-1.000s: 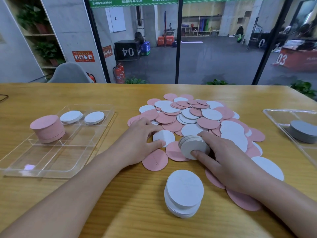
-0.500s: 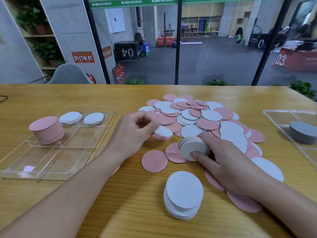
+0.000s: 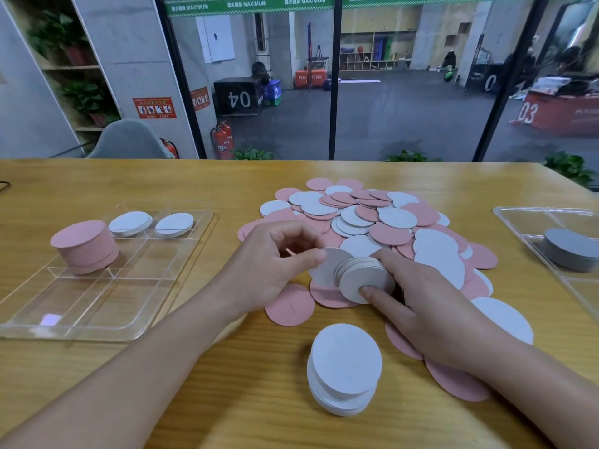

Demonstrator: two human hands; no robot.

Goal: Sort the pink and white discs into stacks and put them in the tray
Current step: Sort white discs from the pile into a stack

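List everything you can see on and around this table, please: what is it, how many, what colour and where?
Loose discs: many, pink and white, heaped at the table's middle.
White stack: one, on the table nearest the camera.
Held stack: one, white, on edge in the right hand.
Single disc: one, white, pinched by the left hand against the held stack.
Left tray: one, clear, divided; holds a pink stack and two low white stacks.
Right tray: one, clear, holds a grey stack.
Table: one, wooden.
Chair: one, grey, behind the table.
Fire extinguishers: two, red, beyond the glass.
Left hand: one.
Right hand: one.
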